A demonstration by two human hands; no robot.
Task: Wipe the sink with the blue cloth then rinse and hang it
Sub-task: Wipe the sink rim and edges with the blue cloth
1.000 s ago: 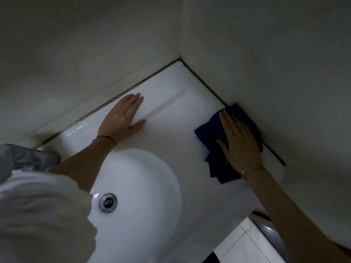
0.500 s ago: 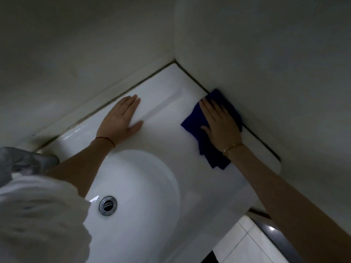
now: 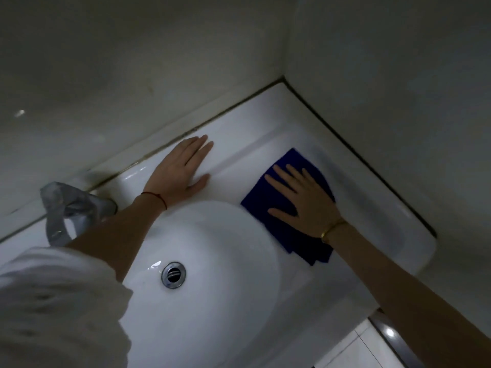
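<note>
A white sink (image 3: 372,197) fills a wall corner, its oval basin low in the middle with a metal drain (image 3: 173,274). The blue cloth (image 3: 271,208) lies flat on the sink's right ledge, just beside the basin rim. My right hand (image 3: 303,200) presses down on the cloth with fingers spread, covering its middle. My left hand (image 3: 180,171) rests flat on the back ledge with fingers together and holds nothing.
A chrome tap (image 3: 71,208) stands at the back left of the basin, partly behind my left forearm. Grey walls (image 3: 385,75) meet at the far corner of the sink. White floor tiles (image 3: 372,349) show at the bottom right.
My right hand has slid the blue cloth away from the right wall, toward the basin rim and my left hand. My left hand stays flat on the back ledge.
</note>
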